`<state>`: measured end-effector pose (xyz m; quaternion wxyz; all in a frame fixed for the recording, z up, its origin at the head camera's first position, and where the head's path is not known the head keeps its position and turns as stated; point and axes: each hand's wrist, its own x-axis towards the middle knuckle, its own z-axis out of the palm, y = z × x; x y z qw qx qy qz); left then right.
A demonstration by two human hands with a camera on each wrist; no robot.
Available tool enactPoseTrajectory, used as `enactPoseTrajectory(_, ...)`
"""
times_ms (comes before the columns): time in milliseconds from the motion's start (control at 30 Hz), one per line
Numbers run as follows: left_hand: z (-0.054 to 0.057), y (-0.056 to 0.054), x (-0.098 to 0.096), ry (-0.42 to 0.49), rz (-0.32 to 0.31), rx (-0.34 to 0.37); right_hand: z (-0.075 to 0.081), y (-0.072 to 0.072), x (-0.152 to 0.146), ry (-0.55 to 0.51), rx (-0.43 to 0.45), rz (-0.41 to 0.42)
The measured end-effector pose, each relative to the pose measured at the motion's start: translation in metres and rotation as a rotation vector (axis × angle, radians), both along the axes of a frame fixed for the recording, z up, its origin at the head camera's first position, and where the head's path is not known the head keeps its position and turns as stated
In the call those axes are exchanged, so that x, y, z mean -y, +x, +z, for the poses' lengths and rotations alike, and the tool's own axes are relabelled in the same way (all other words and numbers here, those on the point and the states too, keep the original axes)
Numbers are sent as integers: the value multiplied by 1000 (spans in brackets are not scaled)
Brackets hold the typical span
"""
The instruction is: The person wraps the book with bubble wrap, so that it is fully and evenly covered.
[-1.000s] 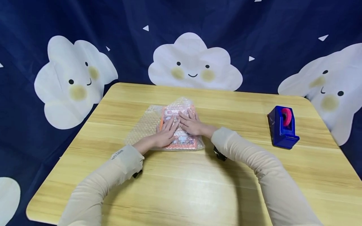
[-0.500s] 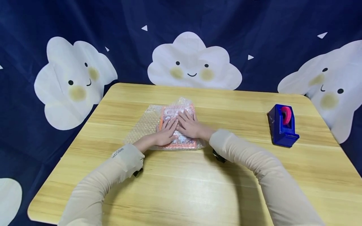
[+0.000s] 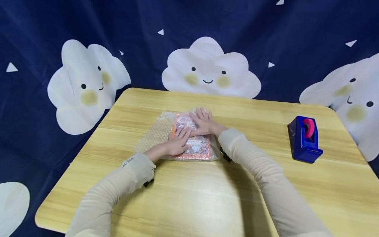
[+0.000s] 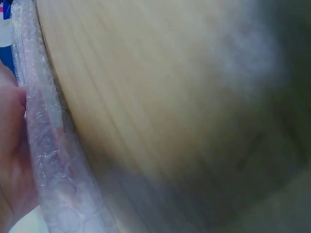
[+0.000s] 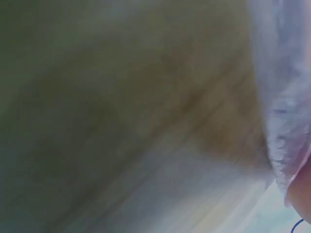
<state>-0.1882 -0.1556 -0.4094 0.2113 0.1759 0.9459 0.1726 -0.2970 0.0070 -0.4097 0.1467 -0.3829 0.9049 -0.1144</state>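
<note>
A flat printed item [image 3: 198, 148] with orange-red borders, perhaps a book, lies under clear bubble wrap [image 3: 157, 131] on the table. Loose wrap extends to its left. My left hand [image 3: 177, 144] rests on the item's left side, fingers extended. My right hand [image 3: 203, 123] lies spread over the upper right part, its thumb close to the left fingertips. In the left wrist view, the wrap's edge [image 4: 53, 145] stands beside part of the left hand [image 4: 14, 155]. The right wrist view is blurred, with the wrap [image 5: 286, 116] and a bit of the hand [image 5: 302, 194] at the right.
To the right on the wooden table [image 3: 251, 115] stands a blue tape dispenser [image 3: 305, 141] with a pink-red roll [image 3: 309, 128]. A dark blue curtain [image 3: 142, 59] with smiling white clouds hangs behind the table's far edge.
My right hand has slid up and to the right over the wrap, away from the middle. My left hand stays on the lower left part. The head view has shifted slightly.
</note>
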Motion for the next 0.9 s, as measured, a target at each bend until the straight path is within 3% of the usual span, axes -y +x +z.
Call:
enactPoseTrajectory(133, -1, 2, -1, -6, 1, -2, -3, -3, 0, 32, 55, 4)
enactPoseTrajectory(400, -2, -1, -1, -1, 16, -3, -5, -2, 2, 147, -5, -6)
enactPoseTrajectory(567, -5, -3, 0, 28, 18, 4, -10, 17, 4, 184, -51, -13)
enactPoseTrajectory(700, -6, -4, 1, 37, 37, -12, -15, 34, 8, 141, -40, -35)
enactPoseTrajectory(900, -4, -5, 4, 86, 39, -8, -16, 44, 10, 121, -59, -70)
